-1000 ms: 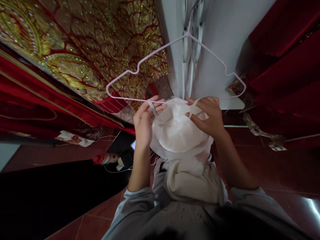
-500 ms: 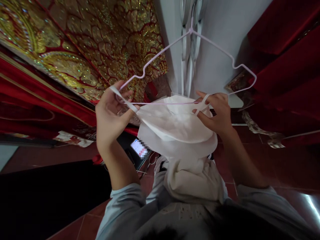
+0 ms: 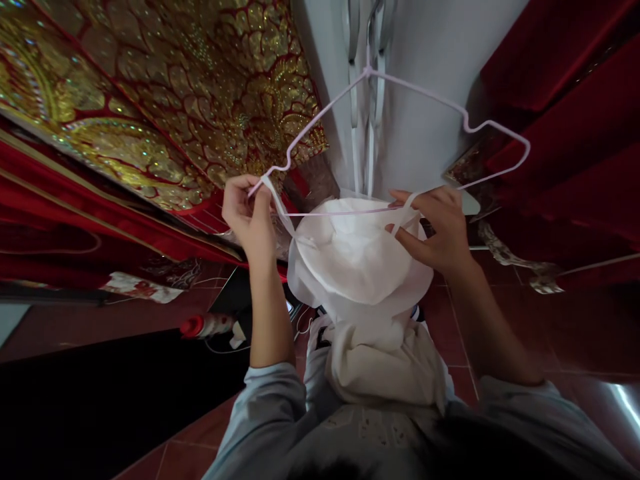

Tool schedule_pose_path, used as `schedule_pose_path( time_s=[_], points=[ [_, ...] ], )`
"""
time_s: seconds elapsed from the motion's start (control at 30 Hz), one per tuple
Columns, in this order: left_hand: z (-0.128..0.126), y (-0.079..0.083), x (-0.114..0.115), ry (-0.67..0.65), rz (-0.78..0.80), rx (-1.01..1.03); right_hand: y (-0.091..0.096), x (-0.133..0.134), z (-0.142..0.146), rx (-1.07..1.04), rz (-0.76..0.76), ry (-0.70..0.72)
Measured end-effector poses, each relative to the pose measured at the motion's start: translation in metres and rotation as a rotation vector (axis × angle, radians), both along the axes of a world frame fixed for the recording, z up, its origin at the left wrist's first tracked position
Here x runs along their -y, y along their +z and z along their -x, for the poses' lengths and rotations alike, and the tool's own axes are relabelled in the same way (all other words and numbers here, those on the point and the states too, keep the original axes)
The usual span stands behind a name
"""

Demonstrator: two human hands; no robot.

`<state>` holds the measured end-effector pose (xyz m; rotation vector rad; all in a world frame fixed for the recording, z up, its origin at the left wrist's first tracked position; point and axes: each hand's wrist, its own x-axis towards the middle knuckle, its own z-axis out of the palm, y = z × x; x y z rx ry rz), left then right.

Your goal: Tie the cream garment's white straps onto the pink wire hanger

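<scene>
A pale pink clothes hanger (image 3: 330, 110) hangs by its hook from a metal rail. Below it a white garment (image 3: 360, 267) with thin straps falls toward my lap, its rounded upper opening facing up. My left hand (image 3: 253, 210) is closed around the hanger's left end, where one white strap (image 3: 281, 203) loops over the wire. My right hand (image 3: 437, 223) has the other strap (image 3: 407, 210) looped across its fingers, thumb and forefinger apart, beside the hanger's lower bar. My right fingers partly hide that bar.
Gold sequined red cloth (image 3: 240, 87) hangs at upper left, and dark red cloth (image 3: 565, 100) at right. Metal rails (image 3: 353, 100) run down a pale wall. A red-capped bottle (image 3: 205, 325) and a partly covered phone (image 3: 289, 307) are at lower left.
My left hand has moved right and closed on the hanger's end, and its strap now loops over the wire rather than stretching across spread fingers. My right hand has barely moved.
</scene>
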<state>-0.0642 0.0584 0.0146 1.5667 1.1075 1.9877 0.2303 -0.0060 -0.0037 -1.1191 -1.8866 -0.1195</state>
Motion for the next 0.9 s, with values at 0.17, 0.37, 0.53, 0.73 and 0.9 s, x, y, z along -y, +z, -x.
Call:
schedule_pose_path(
  time_s=[0.17,0.37,0.53,0.73,0.9],
  points=[
    [0.008,0.037,0.016,-0.086,0.126,-0.175,0.008,-0.001,0.003,-0.031,0.084,0.018],
    [0.012,0.059,0.016,-0.23,0.097,-0.334,0.008,0.0,0.01,-0.052,0.018,0.039],
    [0.008,0.022,0.026,-0.224,0.206,0.236,0.006,0.003,0.007,-0.012,0.077,0.035],
    [-0.016,0.01,0.051,-0.253,0.311,0.387,0.013,0.0,-0.003,-0.126,0.03,0.031],
    [-0.007,0.015,0.044,-0.24,0.256,0.354,0.001,-0.03,-0.05,-0.69,-0.513,-0.167]
  ],
)
